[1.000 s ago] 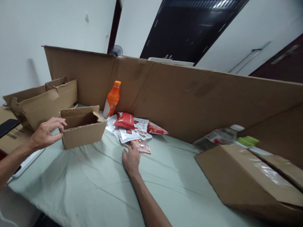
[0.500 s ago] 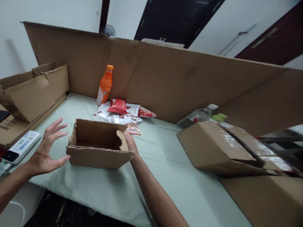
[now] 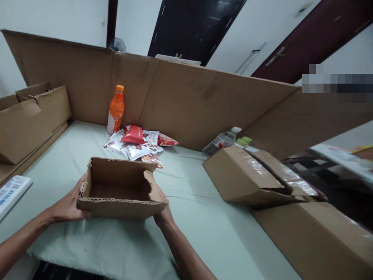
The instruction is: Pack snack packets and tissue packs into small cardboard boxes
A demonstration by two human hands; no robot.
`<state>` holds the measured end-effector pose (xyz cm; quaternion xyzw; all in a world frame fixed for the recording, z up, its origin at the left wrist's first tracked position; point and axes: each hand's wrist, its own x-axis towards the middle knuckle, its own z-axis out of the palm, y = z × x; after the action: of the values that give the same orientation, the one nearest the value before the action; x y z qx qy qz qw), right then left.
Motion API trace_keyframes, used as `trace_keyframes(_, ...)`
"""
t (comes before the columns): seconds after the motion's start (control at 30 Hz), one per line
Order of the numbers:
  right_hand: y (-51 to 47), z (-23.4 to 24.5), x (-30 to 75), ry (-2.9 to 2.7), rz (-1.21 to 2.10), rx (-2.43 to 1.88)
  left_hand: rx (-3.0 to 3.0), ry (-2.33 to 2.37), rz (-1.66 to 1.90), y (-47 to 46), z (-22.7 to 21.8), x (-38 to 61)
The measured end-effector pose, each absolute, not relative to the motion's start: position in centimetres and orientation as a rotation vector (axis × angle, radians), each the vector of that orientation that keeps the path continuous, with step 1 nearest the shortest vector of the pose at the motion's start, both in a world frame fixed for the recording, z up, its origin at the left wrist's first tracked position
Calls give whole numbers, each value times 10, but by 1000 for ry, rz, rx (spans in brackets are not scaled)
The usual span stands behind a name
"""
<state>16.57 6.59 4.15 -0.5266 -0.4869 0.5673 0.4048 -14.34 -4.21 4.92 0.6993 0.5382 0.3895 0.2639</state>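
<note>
In the head view, an open cardboard box (image 3: pixel 122 210) sits left of centre in the lower half of the frame, its mouth tipped toward the camera and its brown inner floor showing. The left hand (image 3: pixel 69 204) grips its left end, thumb along the lower front corner. The right hand (image 3: pixel 163 212) is closed around the right end, below a torn flap, its fingers partly hidden. The two press the box between them; whether its base touches the cloth cannot be told.

The worktop (image 3: pixel 210 225), under pale green cloth, has its near edge along the lower left of the frame, dropping to a dark gap. Bare cloth runs right from the box to a taped carton (image 3: pixel 241 175) at centre right, the widest open stretch. On the left, a narrower strip separates the box from a white device (image 3: pixel 14 192) at the frame's edge and a tall carton (image 3: pixel 26 124) above it.

Just beyond the box's far rim lies a heap of snack packets (image 3: pixel 135 151), with an orange bottle (image 3: pixel 115 111) upright behind, near the cardboard wall (image 3: pixel 180 101) closing off the far side.
</note>
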Motion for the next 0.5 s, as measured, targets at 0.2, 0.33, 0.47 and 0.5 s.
trace_keyframes(0.2,65,39,200,-1283,1395,-1372,1927,1263,968,-20,47,-125)
trace_keyframes(0.33,65,38,206,-1293,1346,-1401,1903,1213,1011,-13,33,-121)
trace_keyframes(0.47,70,30,200,-1288,1311,-1343,1882,1224,1073,-19,15,-120)
trace_keyframes(0.5,72,26,199,-1268,1307,-1345,1896,1234,1099,-21,10,-121)
